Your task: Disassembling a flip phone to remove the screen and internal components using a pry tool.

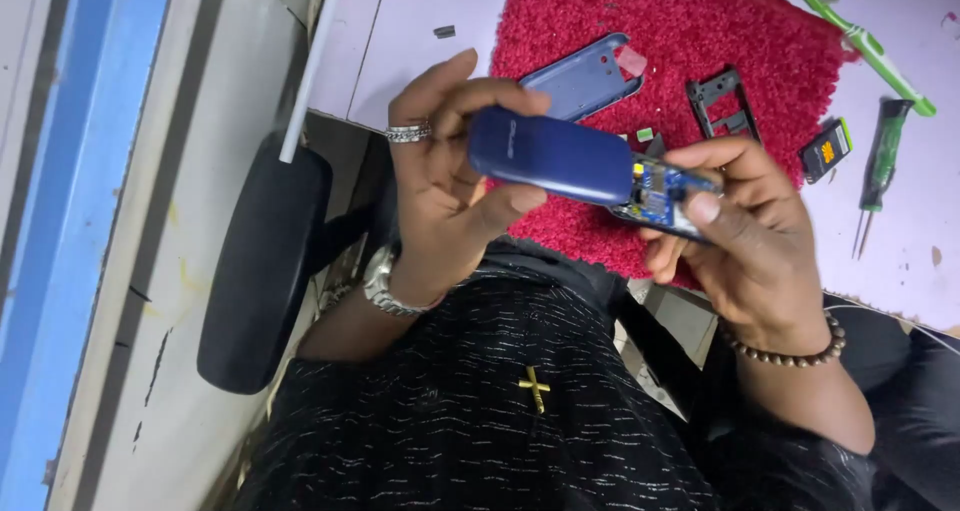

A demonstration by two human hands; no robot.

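Observation:
My left hand (440,186), with a ring and a wristwatch, grips the closed end of a dark blue mobile phone (555,156) held above my lap. My right hand (745,226), wearing a bead bracelet, pinches the phone's other end, where a blue circuit board (662,191) lies exposed. A blue back cover (582,76) and a black plastic frame (722,106) lie on a red shaggy mat (700,21) just beyond the hands.
The mat sits on a pale table (420,21). Right of the mat lie a black battery (826,149), a green-handled screwdriver (882,156) and a green toothbrush (865,43). A black chair armrest (262,266) is at my left.

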